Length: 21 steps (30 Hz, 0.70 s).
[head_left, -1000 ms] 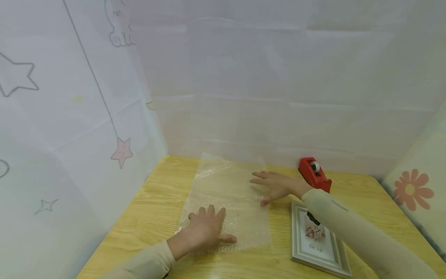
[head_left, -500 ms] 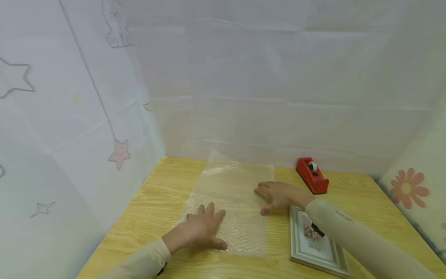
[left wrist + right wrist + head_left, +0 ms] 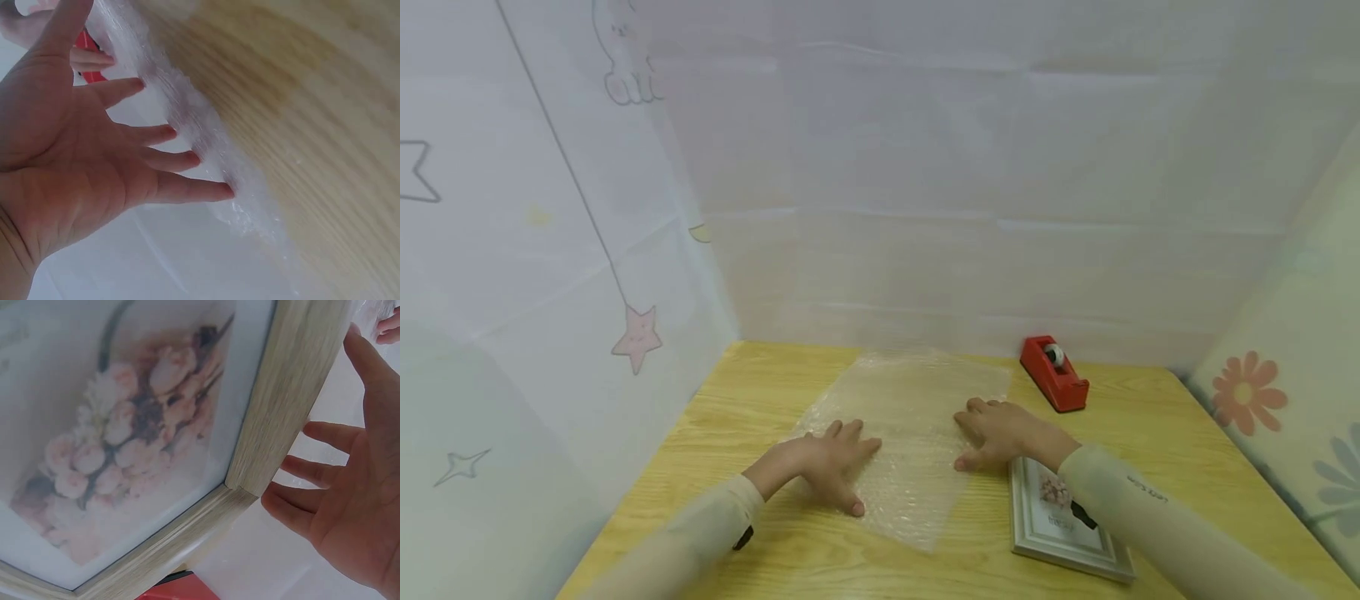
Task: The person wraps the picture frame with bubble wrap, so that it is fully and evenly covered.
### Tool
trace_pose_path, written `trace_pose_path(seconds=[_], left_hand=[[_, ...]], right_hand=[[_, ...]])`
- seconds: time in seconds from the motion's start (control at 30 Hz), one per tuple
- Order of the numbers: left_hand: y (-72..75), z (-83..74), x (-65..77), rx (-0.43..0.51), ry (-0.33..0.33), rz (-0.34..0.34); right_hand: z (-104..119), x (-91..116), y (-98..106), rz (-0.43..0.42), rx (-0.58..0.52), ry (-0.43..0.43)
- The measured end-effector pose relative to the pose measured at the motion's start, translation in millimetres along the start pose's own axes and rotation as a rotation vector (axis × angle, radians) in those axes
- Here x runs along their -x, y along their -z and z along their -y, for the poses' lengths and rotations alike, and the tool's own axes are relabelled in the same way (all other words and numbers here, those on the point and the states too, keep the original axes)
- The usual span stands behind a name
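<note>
A clear sheet of bubble wrap [image 3: 910,467] lies on the wooden table, turned at an angle. My left hand [image 3: 835,462] rests on its left part with fingers spread; in the left wrist view the fingertips [image 3: 225,190] touch the bubble wrap [image 3: 206,134]. My right hand [image 3: 1000,435] touches the sheet's right edge, fingers slightly bent and apart. Just below the right wrist lies a picture frame [image 3: 1026,517] with a flower print, partly covered by the right forearm. In the right wrist view the picture frame [image 3: 294,381] fills the left side, beside the right hand [image 3: 350,481].
A red tape dispenser [image 3: 1054,373] stands at the back right of the table [image 3: 700,467], beyond the right hand. A pale fabric wall [image 3: 880,183] rises along the table's back edge, with patterned walls at the left and right.
The bubble wrap has turned clockwise on the table under both hands. My left hand has moved slightly forward. The head view has swung a little to the right.
</note>
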<state>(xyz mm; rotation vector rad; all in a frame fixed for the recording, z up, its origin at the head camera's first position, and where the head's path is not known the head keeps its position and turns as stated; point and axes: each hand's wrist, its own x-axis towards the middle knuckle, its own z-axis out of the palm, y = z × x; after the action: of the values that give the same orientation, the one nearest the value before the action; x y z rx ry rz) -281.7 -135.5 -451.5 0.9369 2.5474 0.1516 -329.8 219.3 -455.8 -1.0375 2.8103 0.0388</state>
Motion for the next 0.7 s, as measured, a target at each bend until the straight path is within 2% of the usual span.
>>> trace_pose_path(seconds=[0.17,0.43,0.7], left_hand=[[5.0,15.9,-10.0,0.006,-0.054,0.023],[11.3,32.3,-23.3,0.012,-0.119,0.042],[14.8,42.4,-33.6,0.054,-0.137,0.017]], right_hand=[[4,4,0,0.006,-0.011,-0.061],[5,6,-2,0.033,-0.019,-0.137],[-3,2,-2,0.034,-0.021,-0.160]])
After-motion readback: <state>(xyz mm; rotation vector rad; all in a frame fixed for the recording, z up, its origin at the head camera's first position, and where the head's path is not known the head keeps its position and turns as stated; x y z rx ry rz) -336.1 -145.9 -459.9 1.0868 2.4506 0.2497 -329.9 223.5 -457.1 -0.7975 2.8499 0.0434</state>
